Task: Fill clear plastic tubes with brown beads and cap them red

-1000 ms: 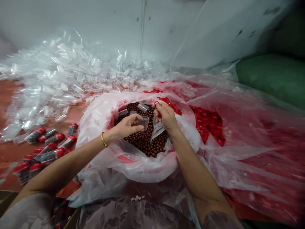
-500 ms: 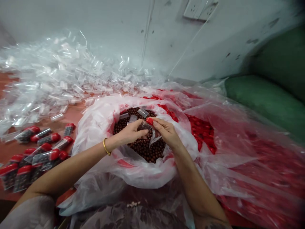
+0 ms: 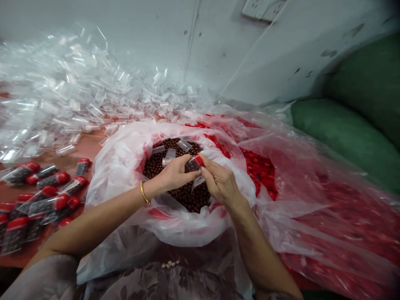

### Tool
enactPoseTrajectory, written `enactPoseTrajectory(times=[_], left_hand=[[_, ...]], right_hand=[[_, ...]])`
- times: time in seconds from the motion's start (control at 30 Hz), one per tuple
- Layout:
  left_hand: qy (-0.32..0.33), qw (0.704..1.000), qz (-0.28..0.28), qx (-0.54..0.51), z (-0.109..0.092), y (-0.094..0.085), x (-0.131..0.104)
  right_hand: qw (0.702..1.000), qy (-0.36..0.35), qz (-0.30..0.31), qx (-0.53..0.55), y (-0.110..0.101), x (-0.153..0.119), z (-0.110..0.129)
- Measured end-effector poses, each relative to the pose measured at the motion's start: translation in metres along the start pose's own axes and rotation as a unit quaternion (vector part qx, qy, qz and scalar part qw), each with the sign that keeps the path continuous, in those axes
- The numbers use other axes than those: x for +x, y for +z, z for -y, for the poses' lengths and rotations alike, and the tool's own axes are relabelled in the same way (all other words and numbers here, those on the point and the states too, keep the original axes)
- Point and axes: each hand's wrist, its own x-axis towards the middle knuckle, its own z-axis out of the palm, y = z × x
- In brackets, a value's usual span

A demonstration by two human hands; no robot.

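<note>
My left hand (image 3: 175,173), with a gold bangle at its wrist, grips a small clear container (image 3: 191,165) between thumb and fingers. My right hand (image 3: 220,179) pinches the red cap (image 3: 199,160) at the container's right end. Cap and container touch. A strip of clear film hangs below them. Both hands are above a bag-lined opening full of dark brown beads (image 3: 192,200). Several empty clear containers (image 3: 184,145) lie on the beads. White translucent plastic (image 3: 118,166) is bunched around the opening.
Filled containers with red caps (image 3: 53,179) lie on the red table (image 3: 90,146) at left. A heap of clear containers (image 3: 78,87) spreads behind. Red caps (image 3: 261,166) lie under clear plastic at right. Green sacks (image 3: 343,129) stand at the far right, against a wall with sockets (image 3: 264,8).
The red cap now sits against the container's end, and my right hand has closed in around it. The whole view has shifted slightly, moving the table items left.
</note>
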Motion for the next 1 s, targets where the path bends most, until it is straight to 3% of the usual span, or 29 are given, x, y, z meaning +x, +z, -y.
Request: enactPoseTrajectory(times=[0.17, 0.3, 0.33, 0.4, 0.47, 0.57, 0.63, 0.7, 0.87, 1.0], left_hand=[[-0.021, 0.99, 0.05, 0.133, -0.003, -0.007, -0.007], [-0.013, 0.98, 0.102, 0.17, -0.009, -0.006, -0.01], [-0.01, 0.978, 0.115, 0.174, -0.011, -0.004, -0.01], [-0.005, 0.974, 0.131, 0.186, -0.015, -0.002, -0.01], [0.004, 0.97, 0.134, 0.204, -0.017, 0.0, -0.01], [0.013, 0.959, 0.138, 0.247, -0.016, 0.0, -0.011], [0.013, 0.946, 0.141, 0.292, -0.014, 0.0, -0.013], [0.015, 0.931, 0.14, 0.336, -0.012, -0.001, -0.015], [0.056, 0.918, 0.113, 0.376, -0.007, 0.002, -0.017], [0.107, 0.919, 0.065, 0.373, -0.016, 0.004, -0.015]], right_hand=[[0.987, -0.106, 0.022, -0.122, -0.006, -0.006, 0.002], [0.988, -0.145, 0.009, -0.055, -0.014, -0.004, 0.0], [0.993, -0.119, -0.003, -0.008, -0.013, -0.001, 0.001], [0.992, 0.001, -0.044, 0.122, -0.006, 0.005, 0.005], [0.949, 0.148, -0.066, 0.269, 0.008, 0.013, 0.01], [0.868, 0.254, 0.006, 0.426, 0.029, 0.024, 0.018], [0.849, 0.26, 0.066, 0.456, 0.037, 0.027, 0.021], [0.859, 0.244, 0.095, 0.439, 0.038, 0.026, 0.021], [0.932, 0.146, 0.079, 0.323, 0.028, 0.023, 0.028], [0.923, 0.148, 0.079, 0.347, 0.015, 0.031, 0.03]])
